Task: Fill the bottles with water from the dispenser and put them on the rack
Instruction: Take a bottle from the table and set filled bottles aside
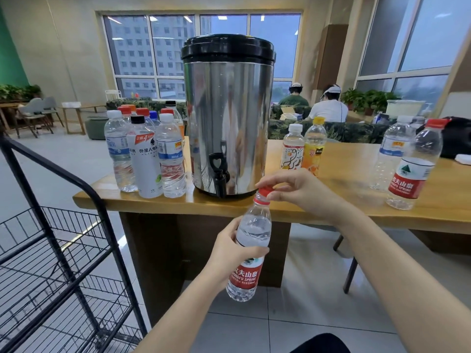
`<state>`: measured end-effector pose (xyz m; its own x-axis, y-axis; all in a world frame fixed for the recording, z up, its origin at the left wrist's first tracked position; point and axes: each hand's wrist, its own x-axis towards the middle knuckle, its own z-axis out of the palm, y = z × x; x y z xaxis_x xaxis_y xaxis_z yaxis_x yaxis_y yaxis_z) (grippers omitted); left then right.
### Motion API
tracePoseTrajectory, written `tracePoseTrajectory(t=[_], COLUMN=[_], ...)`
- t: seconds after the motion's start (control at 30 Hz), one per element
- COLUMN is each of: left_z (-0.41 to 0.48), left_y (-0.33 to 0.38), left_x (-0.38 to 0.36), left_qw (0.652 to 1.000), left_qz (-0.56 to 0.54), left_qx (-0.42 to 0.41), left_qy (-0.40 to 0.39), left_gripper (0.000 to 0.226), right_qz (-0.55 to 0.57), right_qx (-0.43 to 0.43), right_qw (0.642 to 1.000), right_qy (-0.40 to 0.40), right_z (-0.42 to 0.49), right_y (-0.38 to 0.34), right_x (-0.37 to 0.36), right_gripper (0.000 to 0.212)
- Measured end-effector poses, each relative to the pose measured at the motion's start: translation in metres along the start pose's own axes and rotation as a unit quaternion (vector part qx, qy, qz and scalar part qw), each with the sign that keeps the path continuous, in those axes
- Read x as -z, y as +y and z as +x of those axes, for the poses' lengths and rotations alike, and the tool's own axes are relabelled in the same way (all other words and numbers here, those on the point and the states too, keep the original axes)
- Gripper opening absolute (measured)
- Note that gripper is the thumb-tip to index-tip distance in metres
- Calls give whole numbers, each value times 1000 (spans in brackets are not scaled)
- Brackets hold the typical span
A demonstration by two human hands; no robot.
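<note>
The left hand [229, 250] is wrapped round the middle of a clear Nongfu Spring water bottle [254, 225], just above its red label. The right hand [298, 187] pinches the bottle's red cap [265, 191] between thumb and fingertips. The bottle hangs in the air just off the table's near edge, tilted slightly, a little below and to the right of the black tap [220, 178]. It seems to hold water up to about its shoulder, though the clear plastic makes the level hard to read.

The steel water dispenser [229, 110], black-lidded, stands near the near edge of the wooden table [344, 200], its tap facing the person. A cluster of capped bottles [145, 154] stands at the table's near left corner, just beside the dispenser. To the dispenser's right stand a white-capped bottle [293, 149] and a yellow-capped bottle [314, 146], touching or nearly so. Farther along the near edge to the right are a blue-labelled bottle [392, 154] and a second red-capped Nongfu Spring bottle [413, 169].

The black wire rack [76, 217] stands on the floor off the table's left end.
</note>
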<state>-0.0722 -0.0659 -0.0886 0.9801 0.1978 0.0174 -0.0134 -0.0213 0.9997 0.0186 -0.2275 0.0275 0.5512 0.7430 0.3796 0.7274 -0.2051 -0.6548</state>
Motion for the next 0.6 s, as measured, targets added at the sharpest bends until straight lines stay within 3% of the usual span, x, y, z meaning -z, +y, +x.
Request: tracePoseTrajectory(t=[0.3, 0.47, 0.6], left_z=[-19, -23, -22], left_y=[4, 6, 10], left_x=[-1, -1, -4], left_qw=[1000, 999, 998], left_qz=[3, 4, 10], left_qx=[-10, -24, -40], left_qy=[-24, -37, -44], left_gripper=[66, 62, 63], right_qz=[-31, -120, -285], right_qx=[7, -6, 12], right_qw=[998, 991, 958], right_qy=[-56, -61, -24], right_z=[-8, -9, -7], right_y=[-11, -16, -21], right_x=[8, 8, -1], right_gripper=[38, 21, 55])
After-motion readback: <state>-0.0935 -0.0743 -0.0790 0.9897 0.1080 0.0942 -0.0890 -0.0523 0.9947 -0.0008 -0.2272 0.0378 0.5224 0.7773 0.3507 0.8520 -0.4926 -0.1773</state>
